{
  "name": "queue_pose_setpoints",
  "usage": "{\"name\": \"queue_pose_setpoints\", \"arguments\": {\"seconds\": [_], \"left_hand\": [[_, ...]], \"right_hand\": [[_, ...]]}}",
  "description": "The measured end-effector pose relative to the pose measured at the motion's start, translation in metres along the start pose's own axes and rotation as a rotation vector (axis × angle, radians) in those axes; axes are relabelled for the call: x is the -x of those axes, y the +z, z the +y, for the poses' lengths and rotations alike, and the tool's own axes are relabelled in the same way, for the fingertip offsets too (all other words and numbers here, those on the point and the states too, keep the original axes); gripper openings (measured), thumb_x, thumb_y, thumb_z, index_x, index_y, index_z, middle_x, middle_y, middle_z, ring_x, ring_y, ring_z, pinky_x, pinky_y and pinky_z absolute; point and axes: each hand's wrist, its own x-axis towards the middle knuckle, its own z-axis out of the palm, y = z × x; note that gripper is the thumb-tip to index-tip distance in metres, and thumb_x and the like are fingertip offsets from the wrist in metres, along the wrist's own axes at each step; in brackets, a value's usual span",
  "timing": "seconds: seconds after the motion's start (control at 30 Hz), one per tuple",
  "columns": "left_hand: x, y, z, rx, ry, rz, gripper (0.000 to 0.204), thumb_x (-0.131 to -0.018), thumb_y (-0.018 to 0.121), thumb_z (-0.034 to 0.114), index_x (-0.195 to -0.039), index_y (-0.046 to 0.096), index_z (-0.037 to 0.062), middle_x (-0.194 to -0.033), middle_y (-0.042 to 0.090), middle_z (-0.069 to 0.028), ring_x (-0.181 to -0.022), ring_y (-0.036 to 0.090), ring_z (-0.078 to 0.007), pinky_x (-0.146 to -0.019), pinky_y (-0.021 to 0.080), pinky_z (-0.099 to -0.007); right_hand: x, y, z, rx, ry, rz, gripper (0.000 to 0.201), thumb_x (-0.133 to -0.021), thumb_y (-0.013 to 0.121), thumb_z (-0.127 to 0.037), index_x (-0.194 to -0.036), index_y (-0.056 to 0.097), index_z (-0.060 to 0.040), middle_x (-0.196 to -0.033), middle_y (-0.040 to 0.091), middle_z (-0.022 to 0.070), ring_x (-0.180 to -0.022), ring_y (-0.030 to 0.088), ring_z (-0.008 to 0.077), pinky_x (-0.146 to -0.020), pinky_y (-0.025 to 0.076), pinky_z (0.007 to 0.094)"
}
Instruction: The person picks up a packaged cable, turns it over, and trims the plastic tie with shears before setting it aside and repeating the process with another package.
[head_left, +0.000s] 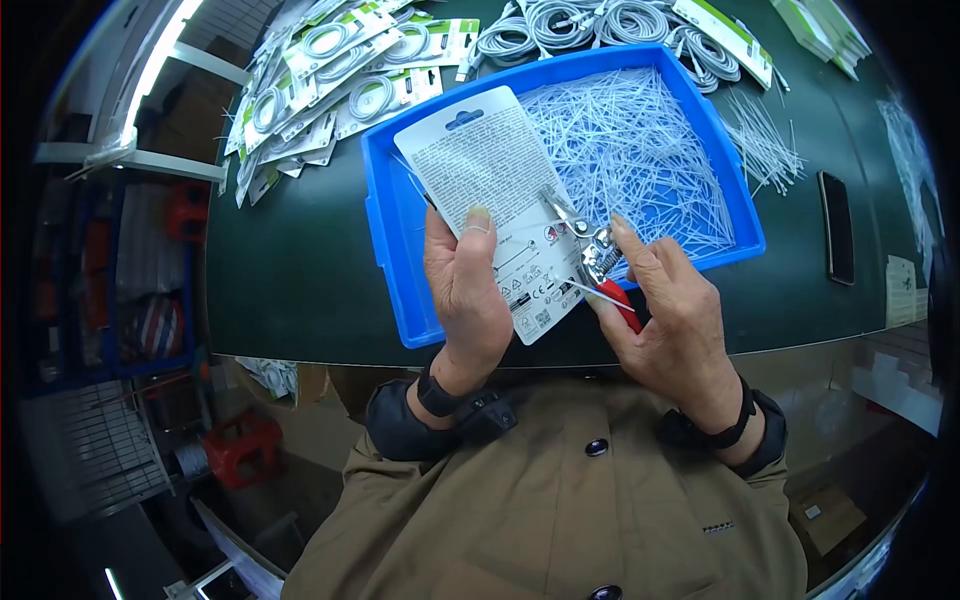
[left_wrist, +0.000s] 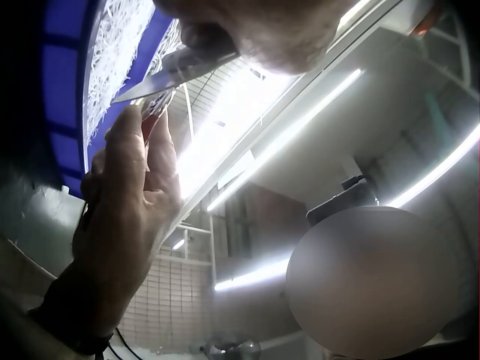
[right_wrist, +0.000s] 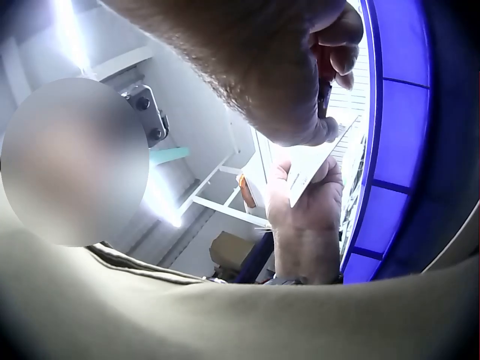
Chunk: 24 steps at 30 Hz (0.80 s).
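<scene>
My left hand (head_left: 468,290) grips a white printed packaging card (head_left: 480,150) with a hang slot at its top, the thumb lying over its printed face. Red-handled metal pliers (head_left: 598,250) with a spring are held in my right hand (head_left: 685,320), index finger along the tool. Their nose overlaps the card's right edge. A thin white cable tie (head_left: 598,294) sticks out by the red handle. In the left wrist view, the right hand (left_wrist: 124,172) shows beside the card's edge; in the right wrist view, the left hand (right_wrist: 307,210) holds the card from below.
Under both hands a blue tray (head_left: 745,215) holds a heap of white cable ties (head_left: 630,150). Packaged cables (head_left: 330,80) pile up at back left, with coiled grey cables (head_left: 560,25) behind the tray. Loose ties (head_left: 765,145) and a phone (head_left: 836,228) lie on the right.
</scene>
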Motion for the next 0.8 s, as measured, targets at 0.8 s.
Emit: {"name": "queue_pose_setpoints", "arguments": {"seconds": [0.8], "left_hand": [[-0.001,0.007,-0.005,-0.013,-0.020,-0.090,0.039,-0.114,0.046,0.030,-0.138,0.048,-0.0006,-0.122,0.066,-0.0107,-0.107,0.063,-0.0134,-0.096,0.051,-0.0323]], "right_hand": [[0.002,-0.004,-0.007,-0.323,0.052,-0.137,0.074,-0.079,0.084,-0.012,-0.147,0.057,-0.0043,-0.095,0.061,0.0156,-0.080,0.063,0.0314,-0.069,0.054,0.0416]]}}
